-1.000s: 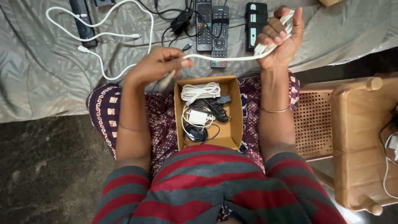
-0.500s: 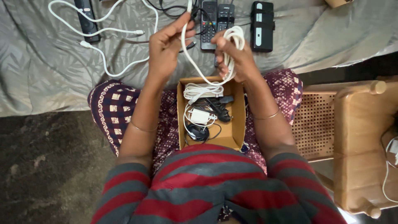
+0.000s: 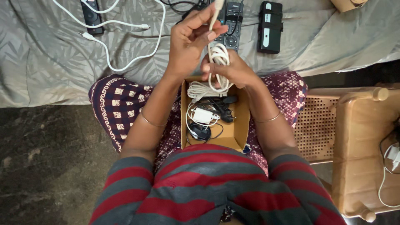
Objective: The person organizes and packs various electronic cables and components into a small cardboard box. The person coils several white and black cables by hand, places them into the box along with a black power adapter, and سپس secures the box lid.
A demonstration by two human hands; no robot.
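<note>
My right hand [image 3: 233, 68] grips a coiled bundle of white cable [image 3: 219, 62] just above the far end of an open cardboard box [image 3: 239, 125] on my lap. My left hand [image 3: 191, 37] pinches the free end of that same cable and holds it up above the coil. Inside the box lie another coiled white cable [image 3: 202, 88], a white charger [image 3: 203, 116] and black cords [image 3: 218, 108].
On the grey bedsheet [image 3: 50, 71] ahead lie a loose white cable [image 3: 121, 62], black remotes [image 3: 233, 16], a black device [image 3: 269, 27] and a black strip [image 3: 92, 14]. A wooden chair [image 3: 362, 146] stands at my right with a white cable [image 3: 389, 166] on it.
My hands came together over the box. The stretched white cable has been wound into a tight coil in my right hand, and my left hand rose with the free end.
</note>
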